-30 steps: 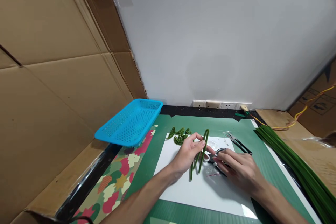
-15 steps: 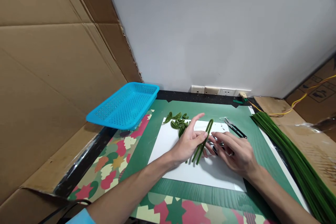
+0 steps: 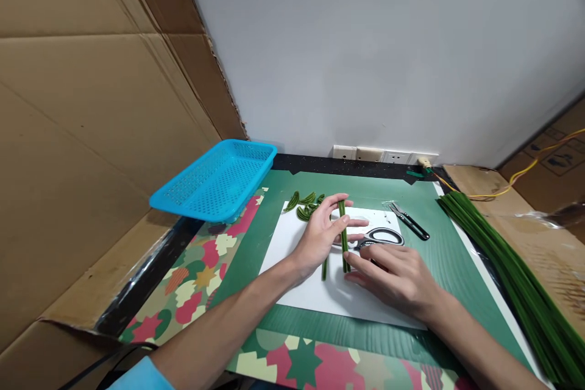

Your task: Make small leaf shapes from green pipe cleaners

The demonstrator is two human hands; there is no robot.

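Over the white sheet (image 3: pixel 292 280), my left hand (image 3: pixel 320 234) grips a folded green fuzzy stem (image 3: pixel 344 237) between thumb and fingers, its other fingers spread. The thumb and index finger of my right hand (image 3: pixel 393 274) pinch the stem's lower end. Scissors (image 3: pixel 384 236) with black and white handles lie just beyond my right hand, their blades partly hidden. Another short green stem (image 3: pixel 324 269) rests on the sheet below my left hand. Several curled green leaf shapes (image 3: pixel 304 212) lie at the sheet's upper left, some hidden behind my left hand.
A blue perforated basket (image 3: pixel 219 180) stands at the left beside a cardboard wall (image 3: pixel 91 103). Black-handled snips (image 3: pixel 411 222) lie on the green mat (image 3: pixel 283 186) at the upper right. A long bundle of green stems (image 3: pixel 507 280) lies at the right edge. Sockets (image 3: pixel 370 154) line the wall.
The folded stem has turned from slanted to nearly upright. My right hand has moved left and down onto its lower end, uncovering the scissors' handles. My left hand has shifted slightly left.
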